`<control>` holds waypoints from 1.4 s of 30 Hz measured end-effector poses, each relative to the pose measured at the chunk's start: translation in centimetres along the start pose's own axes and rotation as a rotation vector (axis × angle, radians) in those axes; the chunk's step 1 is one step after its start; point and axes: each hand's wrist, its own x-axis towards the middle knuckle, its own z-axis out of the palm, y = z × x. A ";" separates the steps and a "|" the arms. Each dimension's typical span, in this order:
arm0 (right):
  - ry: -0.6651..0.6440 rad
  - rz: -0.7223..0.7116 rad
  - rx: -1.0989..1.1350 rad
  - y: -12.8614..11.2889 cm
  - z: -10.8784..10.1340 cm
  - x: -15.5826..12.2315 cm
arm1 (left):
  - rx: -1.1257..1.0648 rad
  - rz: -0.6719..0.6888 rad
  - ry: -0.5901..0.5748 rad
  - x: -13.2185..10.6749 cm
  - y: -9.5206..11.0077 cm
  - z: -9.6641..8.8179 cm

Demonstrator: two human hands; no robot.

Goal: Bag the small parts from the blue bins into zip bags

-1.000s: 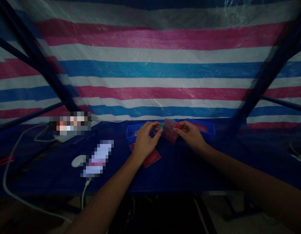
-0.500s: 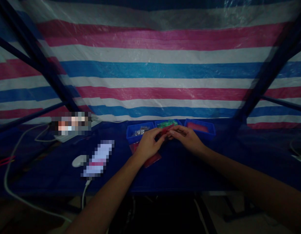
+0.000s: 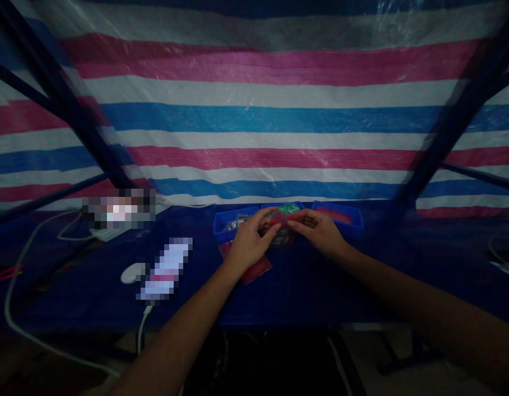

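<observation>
My left hand (image 3: 251,236) and my right hand (image 3: 320,232) pinch the two sides of a small red plastic bag (image 3: 283,220), held up above the table. Its lower part looks see-through, with something greyish in or behind it that is too dim to name. Under and beside my left wrist, more flat red bags (image 3: 256,269) lie on the blue table. Just behind the hands stand three blue bins: the left bin (image 3: 216,226) has silvery packets, the middle one holds green pieces (image 3: 288,207), and the right bin (image 3: 357,221) contains flat red bags.
On the left of the blue table (image 3: 312,297) lie a phone (image 3: 167,269) with a blurred screen and a cable, a round white object (image 3: 133,273), and a white box (image 3: 114,228) with cords. A striped tarpaulin (image 3: 254,118) hangs behind, between dark blue frame posts (image 3: 448,132).
The red bag has been turned and spread upright between my hands, so its lower part now hangs in view. My hands have stayed in nearly the same place.
</observation>
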 end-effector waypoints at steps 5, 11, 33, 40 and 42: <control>0.128 -0.037 -0.028 0.5 -0.5 0.3 | 0.190 0.103 0.113 0.2 0.4 -0.5; 0.059 -0.049 -0.034 -0.1 -0.1 0.0 | 0.242 0.158 -0.035 0.0 1.3 -0.3; -0.046 -0.116 -0.191 -2.1 -1.6 0.6 | 0.069 0.019 0.022 -0.2 0.1 -0.1; 0.412 -0.374 -0.784 -5.9 -9.8 3.0 | 0.243 0.101 0.106 0.3 0.5 -0.9; 0.455 -0.439 -1.032 -6.4 -11.5 3.1 | 0.297 0.129 0.084 0.2 0.7 -0.9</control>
